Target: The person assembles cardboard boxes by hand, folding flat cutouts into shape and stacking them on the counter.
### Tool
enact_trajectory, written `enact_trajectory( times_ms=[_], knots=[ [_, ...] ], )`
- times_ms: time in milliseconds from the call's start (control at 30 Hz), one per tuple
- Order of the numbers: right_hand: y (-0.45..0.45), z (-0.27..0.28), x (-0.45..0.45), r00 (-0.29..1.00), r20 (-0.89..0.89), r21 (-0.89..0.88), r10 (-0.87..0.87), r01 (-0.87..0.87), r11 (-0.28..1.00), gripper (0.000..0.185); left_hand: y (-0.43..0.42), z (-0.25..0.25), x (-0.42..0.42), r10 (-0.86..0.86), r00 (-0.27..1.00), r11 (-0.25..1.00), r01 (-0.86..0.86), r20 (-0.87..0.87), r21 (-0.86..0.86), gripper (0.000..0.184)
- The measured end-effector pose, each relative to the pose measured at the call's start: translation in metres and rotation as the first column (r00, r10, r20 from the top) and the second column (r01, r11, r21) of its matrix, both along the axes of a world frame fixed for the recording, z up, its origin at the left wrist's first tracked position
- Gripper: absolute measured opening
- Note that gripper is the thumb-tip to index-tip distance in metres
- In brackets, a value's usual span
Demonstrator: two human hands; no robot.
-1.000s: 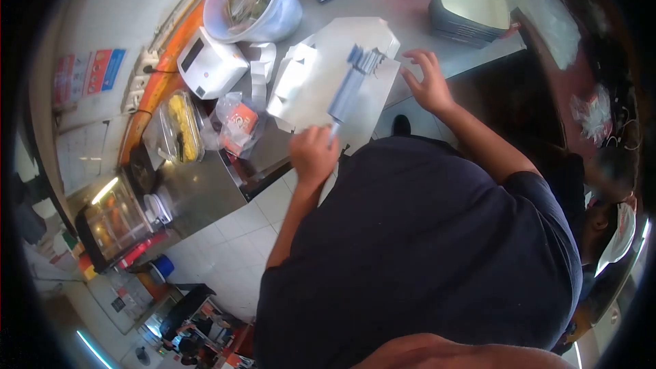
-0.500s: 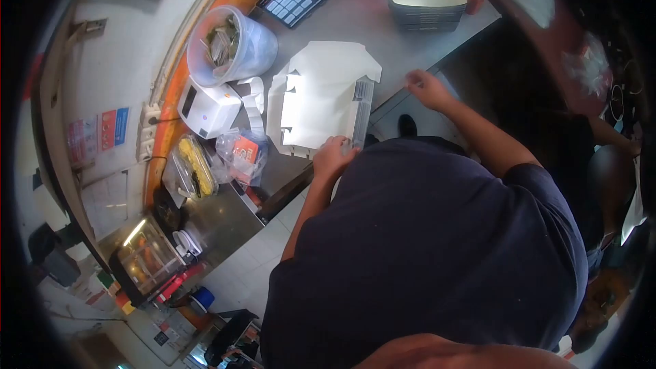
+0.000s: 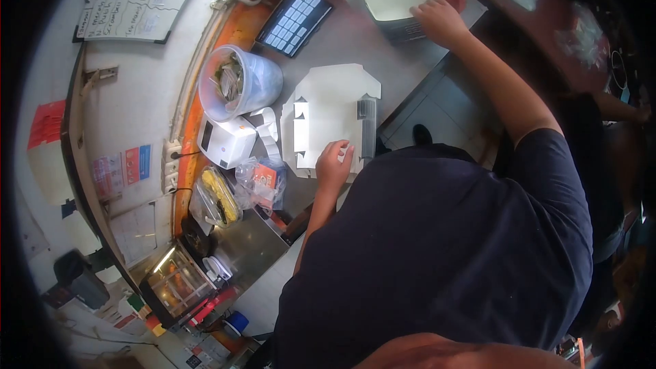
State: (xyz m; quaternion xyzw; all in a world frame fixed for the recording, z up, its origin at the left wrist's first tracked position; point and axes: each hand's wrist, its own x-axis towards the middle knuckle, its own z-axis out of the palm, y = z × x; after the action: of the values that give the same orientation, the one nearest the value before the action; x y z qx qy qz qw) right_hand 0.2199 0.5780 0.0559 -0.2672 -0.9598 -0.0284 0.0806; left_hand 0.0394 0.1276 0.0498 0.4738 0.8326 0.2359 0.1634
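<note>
Flat white cardboard box blanks (image 3: 333,96) lie piled on the metal counter, their folding tabs and slots showing. My left hand (image 3: 335,162) is at the near edge of this pile, fingers apart, with nothing visible in it. Farther off stands a stack of folded paper trays (image 3: 393,1), pale inside and dark outside. My right hand (image 3: 441,22) reaches to the near right corner of that stack, its fingers stretched over the rim. The thumb side is hidden, and I see nothing lifted in this hand.
Along the wall stand a tablet (image 3: 295,20), a clear plastic bucket (image 3: 256,85) with papers inside, a white printer (image 3: 225,142), a bagged orange packet (image 3: 264,181) and a clear container with yellow contents (image 3: 220,195). Another person (image 3: 608,143) is at the right.
My right hand has moved from beside the counter edge up to the tray stack. My left hand stays by the blanks, its fingers raised more. The view has shifted.
</note>
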Motion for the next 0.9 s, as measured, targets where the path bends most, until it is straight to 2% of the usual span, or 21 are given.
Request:
enact_trajectory(
  times_ms=[33,133,333,400,500,533,567,600,667,700,767,833,900],
  knots=[
    [0.004,0.004,-0.005,0.990,0.142,-0.099,-0.004,0.019,0.995,0.028,0.003,-0.001,0.000,-0.012,1.000,1.000,0.012,0.009,0.023,0.022],
    [0.009,0.013,-0.011,0.989,0.148,-0.159,-0.002,0.026,0.987,0.016,0.010,-0.005,0.002,-0.027,0.998,0.997,0.023,0.055,0.069,0.023],
    [0.003,0.048,-0.005,0.997,-0.081,-0.282,-0.009,-0.015,0.959,0.022,0.021,-0.019,0.001,0.024,0.971,0.994,-0.048,0.239,0.095,0.024],
    [0.003,0.065,-0.006,0.991,-0.136,-0.456,0.009,-0.070,0.887,0.029,0.031,-0.021,-0.002,0.064,0.943,0.995,-0.085,0.326,0.049,0.025],
    [-0.009,0.098,-0.007,0.975,-0.220,-0.697,-0.043,-0.126,0.706,0.034,0.053,-0.027,-0.008,0.122,0.793,0.991,-0.131,0.597,-0.028,0.053],
    [-0.016,0.109,-0.007,0.967,-0.243,-0.765,-0.073,-0.145,0.628,0.034,0.060,-0.024,-0.005,0.139,0.677,0.976,-0.216,0.722,0.015,0.064],
    [-0.021,0.116,-0.005,0.944,-0.328,-0.751,-0.026,-0.245,0.613,0.038,0.069,-0.021,0.000,0.134,0.546,0.951,-0.305,0.827,0.048,0.076],
    [-0.028,0.124,-0.004,0.929,-0.366,-0.815,-0.051,-0.294,0.500,0.041,0.076,-0.016,0.002,0.109,0.403,0.916,-0.396,0.909,0.066,0.088],
    [-0.043,0.141,-0.001,0.898,-0.425,-0.887,-0.116,-0.388,0.249,0.047,0.084,-0.012,0.000,-0.150,0.221,0.901,-0.371,0.964,0.225,0.102],
    [-0.050,0.151,0.000,0.911,-0.400,-0.899,-0.103,-0.367,0.239,0.051,0.085,-0.007,-0.001,-0.277,0.124,0.879,-0.369,0.953,0.303,0.110],
    [-0.064,0.176,0.002,0.901,-0.421,-0.890,-0.102,-0.389,0.237,0.051,0.092,0.053,0.012,-0.340,0.145,0.833,-0.411,0.929,0.369,0.110],
    [-0.073,0.190,0.006,0.900,-0.415,-0.894,-0.132,-0.378,0.240,0.055,0.089,0.085,0.012,-0.332,0.173,0.824,-0.425,0.927,0.374,0.110],
    [-0.082,0.193,0.008,0.836,-0.539,-0.797,-0.104,-0.466,0.385,0.057,0.086,0.101,0.007,-0.348,0.168,0.816,-0.430,0.922,0.386,0.109]
  ],
)
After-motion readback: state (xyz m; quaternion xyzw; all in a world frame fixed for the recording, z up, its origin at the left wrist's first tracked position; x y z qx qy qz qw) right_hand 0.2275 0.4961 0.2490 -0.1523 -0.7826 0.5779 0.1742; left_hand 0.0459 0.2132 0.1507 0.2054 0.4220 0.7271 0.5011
